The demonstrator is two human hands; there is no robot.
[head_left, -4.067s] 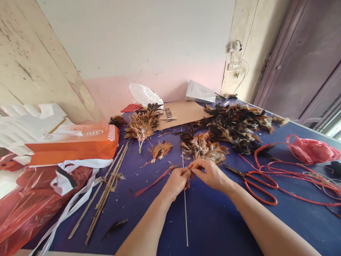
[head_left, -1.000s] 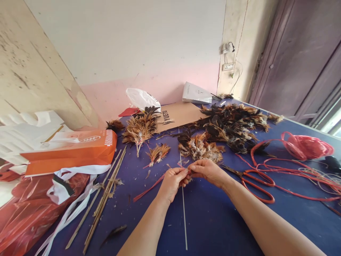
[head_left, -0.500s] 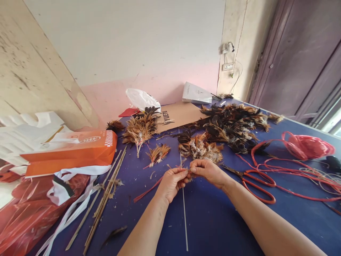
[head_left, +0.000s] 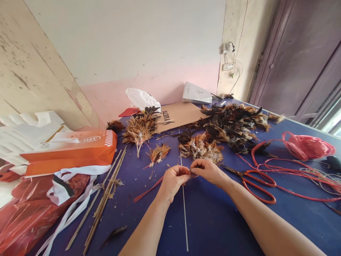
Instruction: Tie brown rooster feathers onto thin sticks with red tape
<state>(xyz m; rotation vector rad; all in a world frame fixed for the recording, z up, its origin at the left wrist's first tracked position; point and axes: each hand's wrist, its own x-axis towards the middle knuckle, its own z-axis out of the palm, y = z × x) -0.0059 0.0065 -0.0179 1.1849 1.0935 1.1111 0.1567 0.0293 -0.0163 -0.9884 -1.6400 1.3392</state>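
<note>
The left hand [head_left: 172, 181] and right hand [head_left: 209, 173] meet, thumbs and fingers pinched together on a wisp [head_left: 190, 173] too small to identify. Brown feathers [head_left: 201, 148] lie at their 1 o'clock, orange-handled scissors [head_left: 243, 175] at 3.

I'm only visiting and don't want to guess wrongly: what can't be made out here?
All in the head view:
Small piece between left hand and right hand: too small, partly covered by both hands.
Red strip: where it meets the left hand, the hand hides it.
Red plastic bag: cut off by left edge.
Black object: cut off by right edge.
</note>
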